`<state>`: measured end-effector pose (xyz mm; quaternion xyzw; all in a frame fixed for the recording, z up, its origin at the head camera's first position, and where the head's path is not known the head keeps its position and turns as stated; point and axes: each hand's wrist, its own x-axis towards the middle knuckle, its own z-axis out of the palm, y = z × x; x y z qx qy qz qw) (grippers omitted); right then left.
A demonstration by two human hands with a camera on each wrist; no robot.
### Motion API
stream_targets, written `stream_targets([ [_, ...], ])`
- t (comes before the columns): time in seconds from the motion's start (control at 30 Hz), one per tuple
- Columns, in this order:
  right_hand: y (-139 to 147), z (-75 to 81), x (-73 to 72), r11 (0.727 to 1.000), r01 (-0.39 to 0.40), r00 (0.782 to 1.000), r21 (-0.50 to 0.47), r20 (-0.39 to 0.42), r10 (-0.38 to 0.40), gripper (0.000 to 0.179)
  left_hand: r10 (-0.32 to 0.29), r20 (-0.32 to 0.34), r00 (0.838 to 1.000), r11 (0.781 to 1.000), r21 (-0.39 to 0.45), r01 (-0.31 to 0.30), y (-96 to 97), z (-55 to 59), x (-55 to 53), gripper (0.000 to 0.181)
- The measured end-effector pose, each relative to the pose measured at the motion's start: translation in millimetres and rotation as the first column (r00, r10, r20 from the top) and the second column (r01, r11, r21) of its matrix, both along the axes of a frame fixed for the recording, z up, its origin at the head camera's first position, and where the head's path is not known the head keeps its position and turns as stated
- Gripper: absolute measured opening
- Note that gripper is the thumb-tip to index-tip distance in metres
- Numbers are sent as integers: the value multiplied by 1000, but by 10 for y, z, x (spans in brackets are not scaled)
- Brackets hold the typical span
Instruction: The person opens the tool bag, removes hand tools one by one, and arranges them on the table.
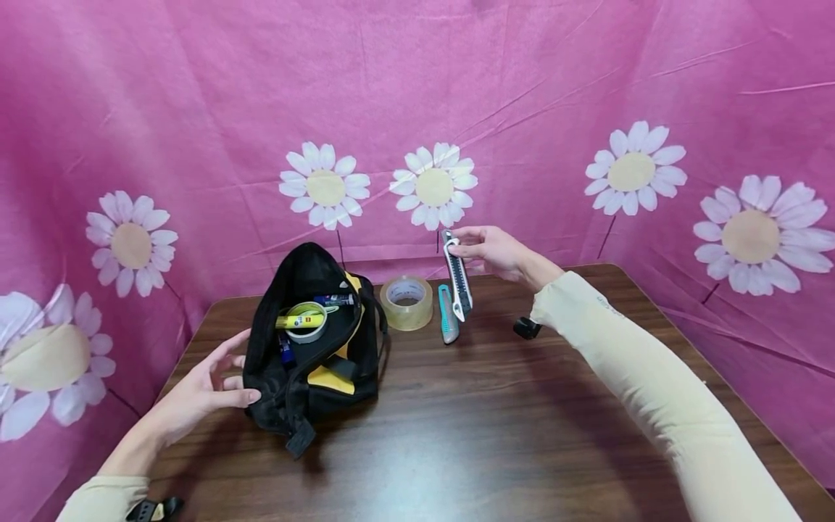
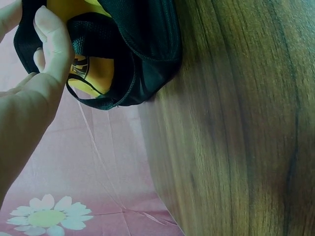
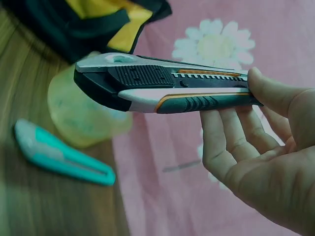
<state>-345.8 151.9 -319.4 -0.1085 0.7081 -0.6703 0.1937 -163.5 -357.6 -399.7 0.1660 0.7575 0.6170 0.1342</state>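
A black and yellow bag (image 1: 365, 362) stands on the table with its mouth gaping. My left hand (image 1: 218, 377) holds its left side, the thumb at the front edge; some fingertips are hidden by the fabric. Inside the bag lie a tape roll (image 1: 306, 335), a yellow tube (image 1: 300, 321) and blue items. My right hand (image 1: 492, 251) pinches a large black, white and grey utility knife (image 3: 162, 83) by one end, above the table. Below it lies a smaller teal and grey utility knife (image 1: 448, 315), beside a roll of clear packing tape (image 1: 407, 317).
The brown wooden table (image 1: 443, 435) backs onto a pink cloth (image 1: 522, 87) with printed white daisies. A small black object (image 1: 527, 328) shows beside the right sleeve (image 1: 626, 355). A black strap (image 1: 301, 436) hangs from the bag's front.
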Motion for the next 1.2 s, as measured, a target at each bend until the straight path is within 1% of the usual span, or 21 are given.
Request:
stream_targets([
  [0.13,155,-232,-27,1000,9,1000,-10,-2,-9,52,0,-2,1000,1000,-1,0,-4,-14,-6,94],
  [0.27,281,-486,-54,999,22,1000,-46,-1,-22,56,10,-5,1000,1000,-11,-10,-5,-21,1,92],
  [0.43,367,-770,-96,997,63,998,-46,30,-62,55,14,6,1000,1000,-13,-14,-11,-34,8,92],
  [0.6,397,-1003,-178,994,104,993,-36,56,-102,55,21,2,1000,1000,-22,-20,-18,-54,1,92],
  [0.77,388,-1164,-247,991,135,989,-7,61,-134,55,22,-14,1000,999,-27,-22,-21,-68,-10,92],
  [0.9,368,-1252,-294,989,148,989,23,14,-149,52,20,-21,1000,1000,-19,-20,-22,-78,-12,92],
  [0.97,357,-1286,-316,986,158,987,55,-18,-157,50,17,-18,1000,1000,-15,-17,-17,-83,-13,92],
  [1.1,334,-1336,-336,972,173,981,161,-111,-157,51,11,-19,1000,1000,-9,-11,-5,-90,-13,92],
  [1.2,325,-1379,-338,953,166,977,255,-177,-122,51,20,-23,1000,1000,-10,-20,-2,-94,-13,92],
])
